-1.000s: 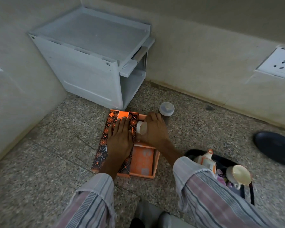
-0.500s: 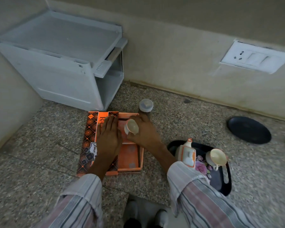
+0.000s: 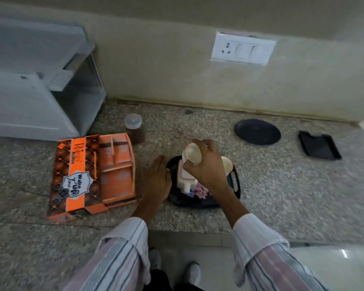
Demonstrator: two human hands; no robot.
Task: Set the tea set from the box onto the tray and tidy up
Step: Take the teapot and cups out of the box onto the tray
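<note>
Speckled stone counter (image 3: 282, 196): a small cream cup (image 3: 191, 154) is held by the right hand (image 3: 206, 166) over the black tray (image 3: 236, 181), where a white teapot (image 3: 184, 178) is already set, while the left hand (image 3: 157, 181) is kept flat beside it and the orange cardboard box (image 3: 93, 173) is left open.

dim, flat indoor light with soft shadows; a small glare spot at 4 o'clock. motion blur smears the whole view, worst at 9 o'clock; wide-angle bending curves the edges.

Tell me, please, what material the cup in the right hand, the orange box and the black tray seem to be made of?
Cup: probably glazed ceramic; cream, smooth, with a thin orange rim line. Orange box: printed cardboard; folded edges, flat divider strips inside. Black tray: likely plastic or melamine; dark and slightly shiny with a moulded handle slot, though blur leaves this open.
</note>
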